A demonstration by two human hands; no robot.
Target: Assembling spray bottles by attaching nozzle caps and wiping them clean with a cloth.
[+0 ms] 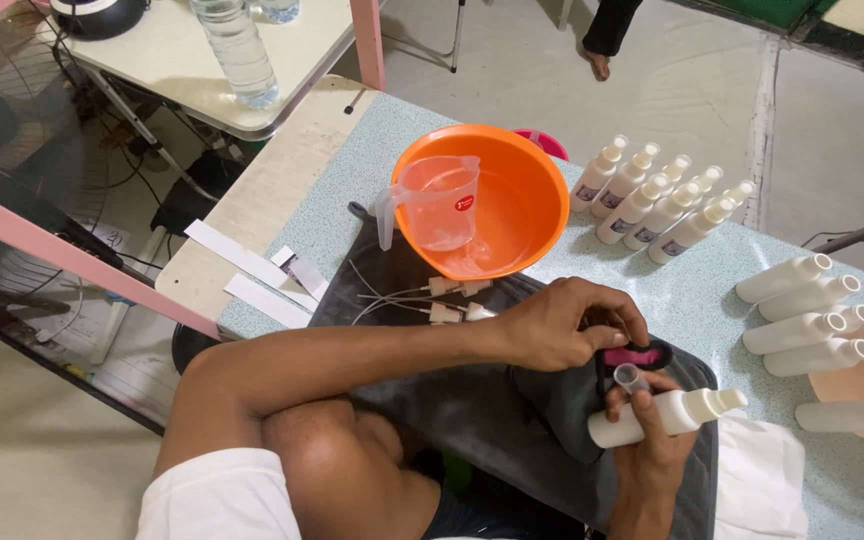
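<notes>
My right hand (652, 440) grips a white plastic bottle (697, 408) lying sideways, neck to the right, over a dark grey cloth (472, 410). My left hand (567, 325) reaches across from the left, its fingers curled on a small black and pink piece (642, 355) just above the bottle. A small clear cap-like part (630, 378) stands between the two hands, touching my right fingers. Whether it is fixed to anything is unclear.
Behind the hands stands an orange basin (527, 205) with a clear measuring jug (437, 200) in it. Several spray pump heads (447, 300) lie on the cloth. Several white bottles stand upright (652, 200), and others lie at the right (807, 315). Paper strips (262, 280) lie at the left.
</notes>
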